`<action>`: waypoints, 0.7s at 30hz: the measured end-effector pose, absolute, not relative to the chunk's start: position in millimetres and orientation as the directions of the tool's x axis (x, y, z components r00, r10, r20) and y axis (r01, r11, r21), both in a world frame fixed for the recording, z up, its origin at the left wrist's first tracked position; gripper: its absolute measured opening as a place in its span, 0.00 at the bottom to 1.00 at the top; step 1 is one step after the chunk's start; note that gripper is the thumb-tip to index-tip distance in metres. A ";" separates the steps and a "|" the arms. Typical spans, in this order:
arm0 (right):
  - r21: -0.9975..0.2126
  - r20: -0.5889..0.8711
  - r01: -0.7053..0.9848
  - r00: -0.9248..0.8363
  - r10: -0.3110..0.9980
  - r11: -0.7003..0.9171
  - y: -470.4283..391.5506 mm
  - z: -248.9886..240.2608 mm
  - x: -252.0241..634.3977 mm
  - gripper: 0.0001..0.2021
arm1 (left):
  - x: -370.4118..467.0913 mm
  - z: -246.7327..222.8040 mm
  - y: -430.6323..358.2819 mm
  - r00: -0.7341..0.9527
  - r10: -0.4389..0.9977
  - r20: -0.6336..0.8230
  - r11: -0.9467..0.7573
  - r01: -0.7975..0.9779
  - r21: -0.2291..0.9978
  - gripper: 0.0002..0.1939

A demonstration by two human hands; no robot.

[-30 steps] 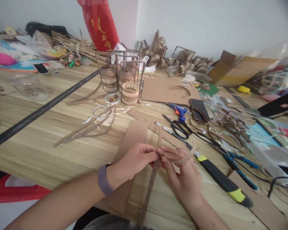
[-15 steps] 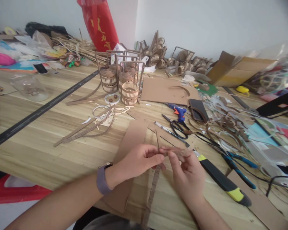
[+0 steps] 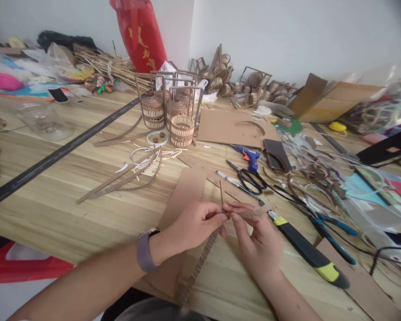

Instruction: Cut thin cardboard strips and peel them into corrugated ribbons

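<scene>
My left hand pinches a brown corrugated cardboard strip, which hangs down from the fingers toward the table's front edge. A thin end of brown card sticks up above the fingertips. My right hand is closed against the left fingertips, gripping a brown cardboard piece that runs out to the right. The exact spot where the pieces meet is hidden by my fingers. A flat cardboard sheet lies under and beside my left hand.
A yellow-black utility knife lies right of my right hand. Beyond are black scissors, a blue glue gun, and a pen. Small slatted buckets stand at the back, near loose sticks. Cardboard scraps cover the right side.
The hanging strip has swung toward the left at its lower end. My right hand's fingers have shifted slightly, and both hands remain together at nearly the same place.
</scene>
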State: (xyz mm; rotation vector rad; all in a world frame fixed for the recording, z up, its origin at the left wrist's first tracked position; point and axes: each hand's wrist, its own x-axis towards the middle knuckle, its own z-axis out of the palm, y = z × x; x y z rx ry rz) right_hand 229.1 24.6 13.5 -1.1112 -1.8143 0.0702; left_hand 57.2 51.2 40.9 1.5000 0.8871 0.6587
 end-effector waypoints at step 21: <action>-0.807 0.484 0.441 0.112 0.868 0.393 18.9 12.6 224.2 0.05 | 60.9 38.1 49.7 0.498 0.855 -0.145 0.147 0.036 0.989 0.13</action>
